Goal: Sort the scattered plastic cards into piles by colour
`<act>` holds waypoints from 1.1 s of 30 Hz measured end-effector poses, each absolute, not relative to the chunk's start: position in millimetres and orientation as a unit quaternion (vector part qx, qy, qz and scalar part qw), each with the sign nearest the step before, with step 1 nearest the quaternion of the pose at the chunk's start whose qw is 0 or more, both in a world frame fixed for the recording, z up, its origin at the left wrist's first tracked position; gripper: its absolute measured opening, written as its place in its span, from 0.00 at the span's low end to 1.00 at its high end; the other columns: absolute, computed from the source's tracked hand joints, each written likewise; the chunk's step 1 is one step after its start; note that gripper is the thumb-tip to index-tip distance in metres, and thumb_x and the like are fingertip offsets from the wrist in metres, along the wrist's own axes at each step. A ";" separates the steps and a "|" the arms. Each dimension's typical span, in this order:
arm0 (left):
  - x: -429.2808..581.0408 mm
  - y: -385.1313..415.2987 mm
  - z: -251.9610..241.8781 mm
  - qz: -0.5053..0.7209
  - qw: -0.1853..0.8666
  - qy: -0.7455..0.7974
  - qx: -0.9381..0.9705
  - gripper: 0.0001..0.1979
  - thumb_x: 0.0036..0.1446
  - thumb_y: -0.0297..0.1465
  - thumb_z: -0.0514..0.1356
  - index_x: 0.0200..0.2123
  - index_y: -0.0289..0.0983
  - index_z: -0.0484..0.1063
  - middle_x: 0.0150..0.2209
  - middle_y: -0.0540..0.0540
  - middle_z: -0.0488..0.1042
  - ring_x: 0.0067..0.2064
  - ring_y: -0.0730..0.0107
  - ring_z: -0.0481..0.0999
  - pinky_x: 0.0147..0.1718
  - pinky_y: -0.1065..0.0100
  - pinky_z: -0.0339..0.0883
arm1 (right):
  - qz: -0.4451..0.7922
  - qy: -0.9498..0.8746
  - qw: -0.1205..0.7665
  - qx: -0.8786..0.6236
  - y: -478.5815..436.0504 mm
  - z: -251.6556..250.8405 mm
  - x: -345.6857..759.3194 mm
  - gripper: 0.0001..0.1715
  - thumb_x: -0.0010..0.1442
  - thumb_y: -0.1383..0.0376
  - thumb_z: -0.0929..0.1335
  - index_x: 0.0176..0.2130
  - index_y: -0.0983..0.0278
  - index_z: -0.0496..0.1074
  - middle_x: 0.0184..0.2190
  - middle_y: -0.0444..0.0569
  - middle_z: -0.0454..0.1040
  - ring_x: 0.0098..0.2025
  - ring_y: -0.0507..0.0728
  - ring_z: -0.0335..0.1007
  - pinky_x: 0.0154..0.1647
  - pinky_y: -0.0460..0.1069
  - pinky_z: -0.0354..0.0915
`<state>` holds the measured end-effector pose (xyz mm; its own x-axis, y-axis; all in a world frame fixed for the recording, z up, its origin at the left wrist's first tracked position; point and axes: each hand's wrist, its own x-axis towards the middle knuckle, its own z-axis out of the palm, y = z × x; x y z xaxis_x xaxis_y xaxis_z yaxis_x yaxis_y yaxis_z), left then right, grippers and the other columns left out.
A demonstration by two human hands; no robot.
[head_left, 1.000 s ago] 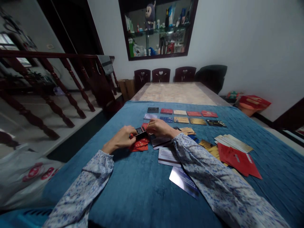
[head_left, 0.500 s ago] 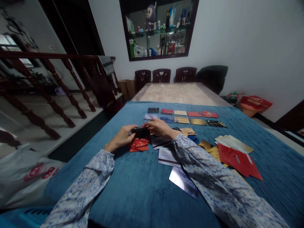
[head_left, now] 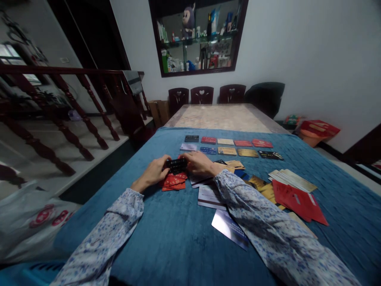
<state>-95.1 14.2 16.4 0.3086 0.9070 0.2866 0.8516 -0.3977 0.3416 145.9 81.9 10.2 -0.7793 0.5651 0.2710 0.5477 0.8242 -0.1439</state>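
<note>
The left hand and the right hand met over the middle of the table, each pinching one end of a black card. The card hung level between the fingertips, left hand on its left edge and right hand on its right edge, both closed on it. It was held just above a loose pile of red cards that lay on the blue cloth, directly under and slightly nearer than the hands.

Beside the right wrist lay some pale cards, partly hidden by the sleeve, then a white card with a dark stripe, and nearer still a silvery blue card half covered by the forearm. To the right of that arm sat gold cards, a stack of cream envelopes and red envelopes overlapping them.

Beyond the hands, single cards were laid out in two neat rows: a far row and a near row, well apart from the held card. Past the cloth's edge the bare tabletop ran to dark chairs against the wall, below a glazed cabinet. A white plastic bag sat at the lower left.
</note>
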 end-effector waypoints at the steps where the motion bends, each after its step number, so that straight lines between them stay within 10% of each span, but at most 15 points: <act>1: -95.1 14.3 15.8 0.219 0.064 0.546 0.806 0.18 0.55 0.27 0.57 0.49 0.39 0.70 0.35 0.47 0.78 0.36 0.61 0.78 0.42 0.62 0.71 | 0.030 -0.943 0.148 -0.298 81.9 9.0 145.9 0.32 0.60 0.68 0.69 0.63 0.65 0.68 0.50 0.57 0.79 0.48 0.62 0.74 0.47 0.53 0.61; 33: -99.2 26.0 -2.5 0.257 0.087 0.557 0.785 0.24 0.50 0.26 0.64 0.53 0.36 0.73 0.42 0.45 0.77 0.42 0.60 0.77 0.49 0.57 0.73 | 0.099 -0.920 0.177 -0.335 91.5 2.5 148.0 0.23 0.58 0.66 0.73 0.53 0.66 0.75 0.45 0.56 0.80 0.49 0.63 0.72 0.43 0.50 0.62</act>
<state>-99.2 26.0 -2.5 0.2467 0.9194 0.3065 0.8303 -0.3636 0.4224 148.0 91.5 2.5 -0.7136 0.6510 0.2586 0.5811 0.7563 -0.3005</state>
